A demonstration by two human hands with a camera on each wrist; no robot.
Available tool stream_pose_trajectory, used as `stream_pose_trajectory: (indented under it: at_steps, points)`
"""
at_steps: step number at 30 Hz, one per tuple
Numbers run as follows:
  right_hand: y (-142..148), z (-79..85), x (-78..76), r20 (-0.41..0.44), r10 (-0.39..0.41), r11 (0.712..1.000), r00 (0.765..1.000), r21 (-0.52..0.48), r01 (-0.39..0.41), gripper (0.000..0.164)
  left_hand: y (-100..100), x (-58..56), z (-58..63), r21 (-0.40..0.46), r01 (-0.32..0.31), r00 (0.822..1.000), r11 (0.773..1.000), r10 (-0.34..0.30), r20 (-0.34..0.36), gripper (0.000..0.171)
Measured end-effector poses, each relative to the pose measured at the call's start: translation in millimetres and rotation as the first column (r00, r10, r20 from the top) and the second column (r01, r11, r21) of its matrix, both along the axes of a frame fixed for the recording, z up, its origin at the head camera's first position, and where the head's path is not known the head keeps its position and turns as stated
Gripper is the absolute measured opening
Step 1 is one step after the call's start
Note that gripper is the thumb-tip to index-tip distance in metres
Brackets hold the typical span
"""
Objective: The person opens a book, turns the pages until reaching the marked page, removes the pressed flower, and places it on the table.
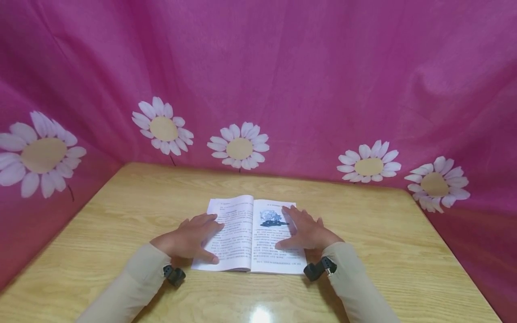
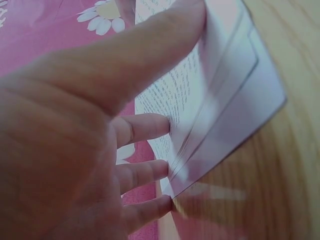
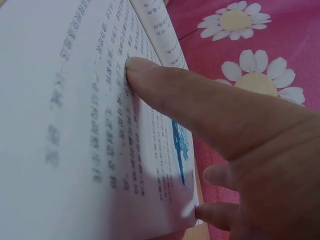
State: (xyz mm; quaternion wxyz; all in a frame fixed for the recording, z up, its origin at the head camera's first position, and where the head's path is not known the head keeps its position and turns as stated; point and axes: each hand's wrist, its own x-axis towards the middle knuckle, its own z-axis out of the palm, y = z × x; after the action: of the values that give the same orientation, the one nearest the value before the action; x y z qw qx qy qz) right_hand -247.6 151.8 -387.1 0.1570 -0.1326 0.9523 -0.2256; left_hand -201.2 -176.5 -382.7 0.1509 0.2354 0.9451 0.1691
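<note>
An open book [image 1: 238, 244] lies on the wooden table, printed text on both pages and a blue picture high on the right page. On the left page rests my left hand [image 1: 189, 237], its fingers spread and reaching over the outer edge. My right hand [image 1: 308, 231] lies across the outer side of the right page, thumb pointing inward. In the left wrist view, the thumb of the left hand [image 2: 95, 115] touches the page near loose sheet corners. In the right wrist view, the thumb of the right hand [image 3: 235, 120] presses on the printed lines.
The light wooden table [image 1: 258, 181] extends around the book on all sides. Behind it and along both sides hangs a pink cloth [image 1: 291, 80] with large white daisies. Black straps with small devices [image 1: 174, 275] sit on both wrists, below beige sleeves [image 1: 133, 282].
</note>
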Motion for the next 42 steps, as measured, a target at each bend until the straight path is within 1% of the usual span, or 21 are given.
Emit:
stream_pose_trajectory:
  at_steps: [7,16,19,23,28,30,35,40,42]
  points:
    - [2.3,0.7,3.2,-0.004,0.042,0.998,0.999,-0.055,-0.042,0.109,-0.3,1.6,1.4,0.016,0.009,1.000,1.000,-0.009,0.004,0.090]
    - [-1.4,4.1,-0.1,-0.014,0.041,0.993,0.999,-0.113,-0.042,0.112,-0.8,0.2,-0.2,0.014,0.008,1.000,1.000,-0.008,-0.001,0.090]
    - [-2.7,6.0,0.2,-0.008,0.034,0.985,0.999,-0.169,-0.035,0.113,-0.5,0.8,0.0,0.015,0.007,1.000,1.000,-0.008,0.003,0.090]
    - [-4.4,10.5,1.4,-0.011,0.028,0.966,1.000,-0.257,-0.030,0.110,0.0,1.1,0.5,0.011,0.003,1.000,1.000,-0.004,0.006,0.090]
    - [-6.1,20.0,4.3,-0.060,0.030,0.945,0.998,-0.324,-0.048,0.097,0.2,0.4,1.4,0.013,-0.002,1.000,1.000,0.002,0.013,0.090]
    - [-7.2,23.8,5.6,-0.064,0.007,0.938,0.998,-0.346,-0.029,0.090,0.1,0.2,1.4,0.016,-0.002,1.000,1.000,0.002,0.015,0.090]
    - [-9.8,31.7,8.1,-0.033,-0.065,0.918,0.997,-0.395,0.046,0.076,-0.4,-0.4,0.3,0.019,-0.001,1.000,1.000,0.001,0.011,0.090]
    - [-11.2,37.5,10.4,-0.015,-0.104,0.892,0.995,-0.444,0.086,0.070,-0.4,-0.4,0.5,0.017,-0.002,1.000,1.000,0.002,0.010,0.090]
    - [-11.3,38.8,11.1,-0.016,-0.113,0.881,0.993,-0.463,0.093,0.065,-0.5,-0.2,0.5,0.016,-0.003,1.000,1.000,0.002,0.012,0.090]
